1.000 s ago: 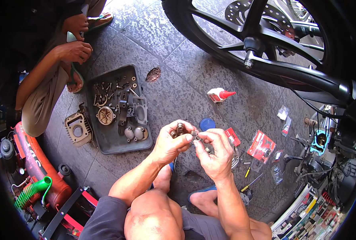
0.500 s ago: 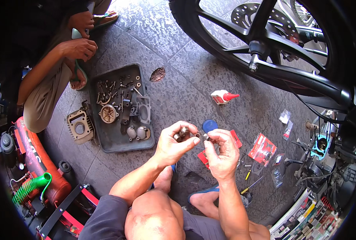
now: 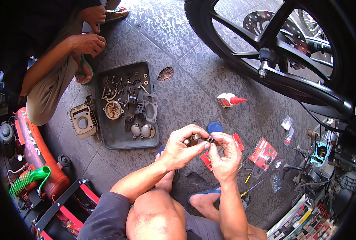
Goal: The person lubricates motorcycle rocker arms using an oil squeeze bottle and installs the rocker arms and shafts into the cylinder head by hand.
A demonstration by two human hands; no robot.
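Over the floor in front of my knees, my left hand (image 3: 182, 147) is closed round a short shiny metal shaft (image 3: 192, 139) with rounded, lobed parts, which looks like a small camshaft. My right hand (image 3: 225, 157) pinches a small dark metal piece (image 3: 210, 140), perhaps a ring or bearing, between thumb and fingertips. That piece is right by the shaft's right end; fingers hide whether they are joined. Just beyond the right fingers is a round blue cap (image 3: 214, 127). Red card packaging (image 3: 206, 159) lies partly hidden beneath my hands.
A black tray (image 3: 124, 144) of engine parts and a finned cylinder block (image 3: 83, 122) lie left. A white bottle with red nozzle (image 3: 231, 100) stands ahead. Right are packets (image 3: 263, 154), a screwdriver (image 3: 251, 188) and a motorcycle wheel (image 3: 226, 60). A person (image 3: 50, 84) holding a phone is at far left.
My two hands have come closer together, bringing the small piece up to the shaft's end. The whole scene has shifted slightly to the right in view.
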